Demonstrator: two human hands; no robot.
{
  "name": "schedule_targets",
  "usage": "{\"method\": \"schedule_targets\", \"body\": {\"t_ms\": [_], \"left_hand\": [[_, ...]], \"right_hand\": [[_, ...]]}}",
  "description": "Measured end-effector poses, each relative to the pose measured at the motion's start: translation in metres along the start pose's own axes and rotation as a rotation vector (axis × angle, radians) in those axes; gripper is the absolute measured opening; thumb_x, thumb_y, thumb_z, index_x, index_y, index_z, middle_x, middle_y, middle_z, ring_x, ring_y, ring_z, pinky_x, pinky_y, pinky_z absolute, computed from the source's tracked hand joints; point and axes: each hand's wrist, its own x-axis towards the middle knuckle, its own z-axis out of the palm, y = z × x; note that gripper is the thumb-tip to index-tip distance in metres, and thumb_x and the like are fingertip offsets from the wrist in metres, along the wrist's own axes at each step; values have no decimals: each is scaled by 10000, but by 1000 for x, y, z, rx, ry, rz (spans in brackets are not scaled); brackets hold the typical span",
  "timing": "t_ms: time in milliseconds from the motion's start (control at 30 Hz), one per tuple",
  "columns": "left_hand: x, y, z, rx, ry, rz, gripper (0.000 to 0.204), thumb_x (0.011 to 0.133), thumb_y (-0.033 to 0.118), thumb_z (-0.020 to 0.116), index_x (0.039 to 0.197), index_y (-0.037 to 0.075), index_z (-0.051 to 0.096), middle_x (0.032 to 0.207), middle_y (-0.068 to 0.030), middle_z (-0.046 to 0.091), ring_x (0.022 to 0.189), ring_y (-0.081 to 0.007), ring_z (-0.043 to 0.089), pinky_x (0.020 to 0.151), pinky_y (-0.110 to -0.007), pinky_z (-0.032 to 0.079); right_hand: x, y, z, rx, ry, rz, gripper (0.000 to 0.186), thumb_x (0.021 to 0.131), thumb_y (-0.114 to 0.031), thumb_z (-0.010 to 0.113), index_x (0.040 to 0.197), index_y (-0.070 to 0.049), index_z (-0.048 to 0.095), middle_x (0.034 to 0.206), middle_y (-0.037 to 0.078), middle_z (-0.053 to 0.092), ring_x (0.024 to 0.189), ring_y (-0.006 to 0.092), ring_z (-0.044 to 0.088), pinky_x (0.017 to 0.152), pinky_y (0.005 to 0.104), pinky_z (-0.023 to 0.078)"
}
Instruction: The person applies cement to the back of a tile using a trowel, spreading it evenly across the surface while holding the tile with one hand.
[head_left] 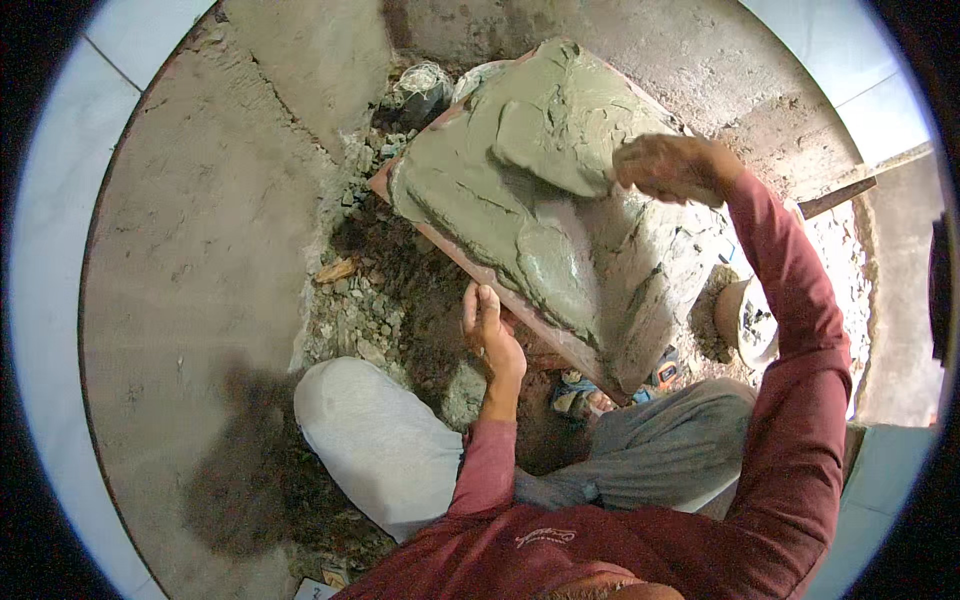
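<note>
A square tile with a reddish edge [540,330] is turned cornerwise before me, its face thickly coated with wet grey-green mortar [470,170]. My left hand [492,335] grips the tile's near left edge, thumb up along the rim and the other fingers partly hidden. Over the right part of the mortar my right hand [672,168] is closed, slightly blurred. A smooth, tongue-shaped patch of mortar lies just left of this fist; whatever the fist holds is hidden. Toward the near corner the coat looks thinner and smeared.
Rubble [365,315] and dark soil lie under and left of the tile. A concrete slab [190,250] spans the left. At the right are a white bucket [758,325] and a wooden strip [840,196]. A mortar-crusted round container [425,88] stands beyond the tile. My bent legs are close below.
</note>
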Motion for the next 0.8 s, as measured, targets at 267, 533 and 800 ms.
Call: {"method": "schedule_targets", "body": {"t_ms": [267, 533, 800], "left_hand": [[0, -5, 3, -96, -14, 39, 377, 997, 314, 638, 1272, 71, 550, 1157, 2, 589, 1016, -124, 541, 875, -303, 450], [1, 7, -6, -100, -128, -15, 506, 982, 348, 656, 1388, 90, 498, 1338, -49, 554, 1180, -204, 522, 990, -426, 425], [-5, 4, 2, -36, -109, -67, 492, 992, 366, 631, 1385, 93, 514, 1275, -29, 598, 1108, -183, 569, 900, -387, 477]], "right_hand": [[-5, -14, 50, -455, 287, -551, 263, 957, -312, 592, 1009, -58, 631, 693, 90, 634, 576, 243, 647, 531, 381, 507], [-29, -57, 110, -961, 592, -465, 174, 899, -105, 563, 1040, -9, 600, 769, 115, 628, 667, 264, 675, 581, 390, 526], [-37, 60, 31, -1099, 675, -80, 103, 881, -143, 574, 872, -56, 630, 666, 112, 661, 655, 281, 708, 561, 408, 549]]}}
